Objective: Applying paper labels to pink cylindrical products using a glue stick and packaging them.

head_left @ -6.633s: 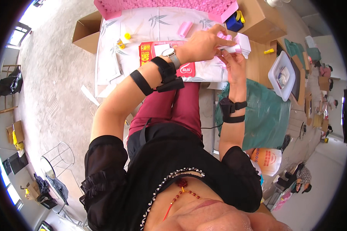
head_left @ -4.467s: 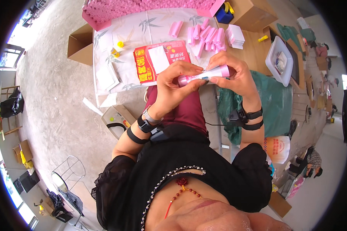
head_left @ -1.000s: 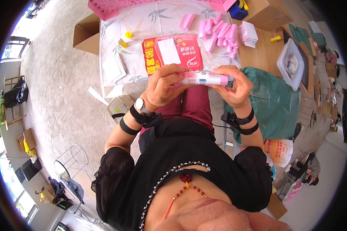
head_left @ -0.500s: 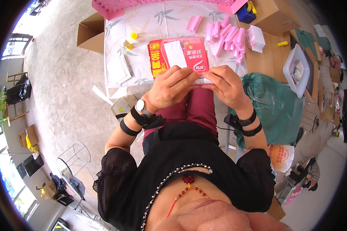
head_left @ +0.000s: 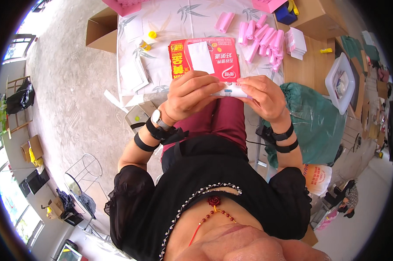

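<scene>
Between my two hands, at the table's near edge, is a thin white sheet [head_left: 234, 91] with small blue marks. My left hand [head_left: 193, 93] is closed, pinching its left end with thumb and fingers. At its right end my right hand [head_left: 265, 96] also pinches with bent fingers. Just beyond them lies a flat red and yellow printed cardboard [head_left: 226, 56]. On top of it rests a blank white paper slip [head_left: 200, 58]. My fingers partly cover the sheet and the cardboard's near edge.
Rolled pink pieces [head_left: 266, 39] lie in a heap at the far right, beside a stack of white cards [head_left: 295, 43]. White papers [head_left: 134, 74] and a small yellow-capped bottle [head_left: 145, 45] are on the left. A green cloth [head_left: 312, 122] and a white plastic bin [head_left: 339, 82] stand to the right.
My right hand has moved a little to the right, away from the left one. More of the white sheet shows between them. The view has shifted slightly.
</scene>
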Demonstrator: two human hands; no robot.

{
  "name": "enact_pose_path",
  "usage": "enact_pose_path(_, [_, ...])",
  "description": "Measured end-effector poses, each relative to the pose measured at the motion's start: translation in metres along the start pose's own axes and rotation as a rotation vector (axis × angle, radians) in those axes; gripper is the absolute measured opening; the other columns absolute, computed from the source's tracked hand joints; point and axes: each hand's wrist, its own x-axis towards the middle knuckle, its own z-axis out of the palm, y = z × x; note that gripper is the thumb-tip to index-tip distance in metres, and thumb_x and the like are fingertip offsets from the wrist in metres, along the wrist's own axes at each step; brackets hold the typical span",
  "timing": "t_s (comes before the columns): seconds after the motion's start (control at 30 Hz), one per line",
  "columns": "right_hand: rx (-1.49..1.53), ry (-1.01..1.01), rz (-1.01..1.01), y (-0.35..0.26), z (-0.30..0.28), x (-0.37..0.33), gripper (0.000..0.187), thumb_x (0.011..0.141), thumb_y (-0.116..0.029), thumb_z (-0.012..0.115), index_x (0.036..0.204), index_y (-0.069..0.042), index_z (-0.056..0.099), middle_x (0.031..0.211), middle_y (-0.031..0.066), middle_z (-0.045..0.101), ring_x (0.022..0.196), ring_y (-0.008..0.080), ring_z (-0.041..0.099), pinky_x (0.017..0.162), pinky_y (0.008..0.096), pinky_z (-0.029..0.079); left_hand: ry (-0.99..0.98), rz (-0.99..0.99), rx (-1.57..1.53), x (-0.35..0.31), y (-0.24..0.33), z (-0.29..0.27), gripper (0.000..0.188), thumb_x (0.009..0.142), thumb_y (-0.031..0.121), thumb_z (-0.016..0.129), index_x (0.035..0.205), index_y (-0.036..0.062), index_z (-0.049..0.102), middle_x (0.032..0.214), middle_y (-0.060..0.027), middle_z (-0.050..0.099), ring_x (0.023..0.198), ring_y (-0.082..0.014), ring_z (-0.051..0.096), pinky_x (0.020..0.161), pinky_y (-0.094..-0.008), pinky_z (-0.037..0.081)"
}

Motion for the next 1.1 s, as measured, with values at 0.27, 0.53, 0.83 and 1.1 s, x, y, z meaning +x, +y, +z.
enact_pose_path(0.27, [-0.058, 0.047, 0.035, 0.002, 0.015, -0.006, 0.054, 0.074, 0.003, 0.089, 0.118, -0.003, 0.057, 0.111, 0.0173, 0.069, 0.094, 0.0335, 0.074, 0.076, 0.0388, 0.063, 0.164, -0.104, -0.068, -0.009, -0.008, 0.006, 0.046, 0.068, 0.001, 0.092, 0.108, 0.0023, 0.07, 0.107, -0.0137, 0.074, 0.096, -0.027, 0.074, 0.077, -0.0346, 0.062])
enact_pose_path(0.53, [-0.042, 0.306, 0.237, 0.011, 0.053, 0.004, 0.051, 0.073, -0.002, 0.093, 0.109, -0.003, 0.057, 0.107, 0.0172, 0.071, 0.094, 0.032, 0.074, 0.076, 0.0389, 0.062, 0.529, -0.89, -1.028, -0.01, -0.004, 0.045, 0.082, 0.087, -0.01, 0.078, 0.15, 0.0116, 0.031, 0.138, -0.0159, 0.061, 0.121, -0.025, 0.064, 0.098, -0.0385, 0.057])
enact_pose_path(0.83, [0.053, 0.299, 0.591, 0.048, 0.091, -0.012, 0.07, 0.077, -0.027, 0.093, 0.13, -0.001, 0.056, 0.129, 0.0191, 0.066, 0.118, 0.0363, 0.066, 0.099, 0.043, 0.054, 0.612, -0.99, -0.984, 0.022, -0.115, 0.046, 0.023, 0.097, 0.002, 0.071, 0.118, 0.0018, 0.062, 0.11, -0.0081, 0.072, 0.101, -0.0172, 0.07, 0.091, -0.034, 0.058])
enact_pose_path(1.1, [0.106, 0.194, 0.737, 0.057, 0.107, -0.052, 0.054, 0.091, -0.019, 0.082, 0.133, 0.0, 0.054, 0.128, 0.0203, 0.065, 0.119, 0.0397, 0.064, 0.101, 0.0456, 0.052, 0.357, -0.87, -0.021, 0.181, -0.386, -0.04, 0.039, 0.087, 0.026, 0.082, 0.104, -0.0067, 0.071, 0.081, -0.0224, 0.07, 0.072, -0.0417, 0.069, 0.068, -0.0482, 0.055])
